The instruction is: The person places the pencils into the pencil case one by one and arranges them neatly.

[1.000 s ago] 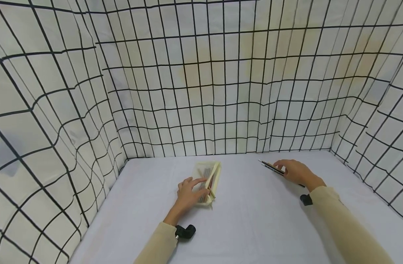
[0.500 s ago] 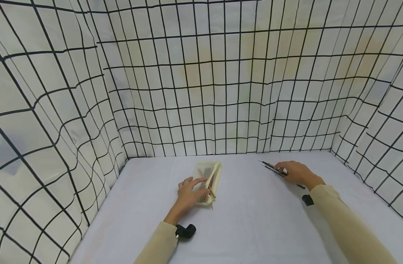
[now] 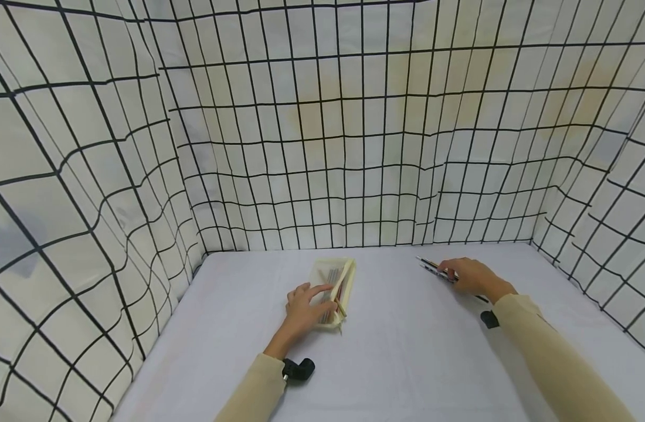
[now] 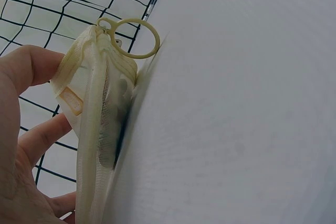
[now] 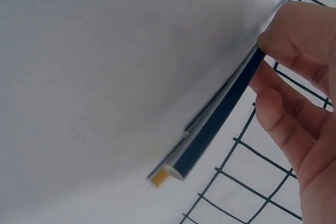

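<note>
A cream mesh zip pencil case [image 3: 349, 272] lies on the white table, with thin striped sticks showing through its mesh. My left hand [image 3: 302, 308] rests on its left side, thumb and forefinger apart, fingertips at the edge of the zip opening. In the left wrist view the case's zip end [image 4: 94, 51] carries a ring-shaped pull [image 4: 157, 40]. Further right, my right hand [image 3: 475, 276] pinches a few slim pens [image 3: 432, 268] close over the table. The right wrist view shows a dark barrel [image 5: 220, 116] with a pale end beside one with a yellow end [image 5: 158, 176].
White cloth covers the table [image 3: 396, 351]. Black netting [image 3: 362, 146] over white sheeting stands along the back and both sides. Each wrist wears a small black camera, the left one [image 3: 298, 370] lying beside the sleeve.
The pens under my right fingers have shifted slightly, their far ends spreading a little apart. My left hand and the pencil case have stayed as they were.
</note>
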{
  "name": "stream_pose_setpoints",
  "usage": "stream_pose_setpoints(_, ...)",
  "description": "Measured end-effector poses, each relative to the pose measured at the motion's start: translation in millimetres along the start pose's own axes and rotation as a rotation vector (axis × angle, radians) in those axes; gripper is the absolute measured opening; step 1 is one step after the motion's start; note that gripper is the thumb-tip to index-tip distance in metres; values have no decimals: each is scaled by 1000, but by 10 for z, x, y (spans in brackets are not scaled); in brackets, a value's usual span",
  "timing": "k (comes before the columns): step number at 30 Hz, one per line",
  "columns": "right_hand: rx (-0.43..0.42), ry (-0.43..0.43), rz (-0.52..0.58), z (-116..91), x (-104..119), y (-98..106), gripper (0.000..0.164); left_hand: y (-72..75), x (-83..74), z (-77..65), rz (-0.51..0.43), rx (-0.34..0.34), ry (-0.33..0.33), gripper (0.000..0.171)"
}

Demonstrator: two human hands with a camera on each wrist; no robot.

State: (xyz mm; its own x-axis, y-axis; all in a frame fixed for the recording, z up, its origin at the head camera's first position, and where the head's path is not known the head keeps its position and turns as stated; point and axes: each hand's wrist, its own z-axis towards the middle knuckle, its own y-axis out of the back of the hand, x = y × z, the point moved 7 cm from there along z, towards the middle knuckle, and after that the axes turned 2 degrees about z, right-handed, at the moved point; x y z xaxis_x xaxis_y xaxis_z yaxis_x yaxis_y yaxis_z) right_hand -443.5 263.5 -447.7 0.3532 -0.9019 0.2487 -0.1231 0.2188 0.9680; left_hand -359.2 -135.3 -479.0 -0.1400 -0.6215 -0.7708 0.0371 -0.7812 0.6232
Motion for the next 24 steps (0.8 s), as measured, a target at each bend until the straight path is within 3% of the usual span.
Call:
stream_pose_setpoints(10,15,-26,43,10,193,99,53,5,5,2,1,2,10,47)
stream_pose_setpoints(20,-56,-7,256,127,486,86,59,4,-2,-5,7,-2,14,47)
stream_pose_setpoints(24,-76,-21,405,173,633,48,59,-5,5,7,11,-3,19,47)
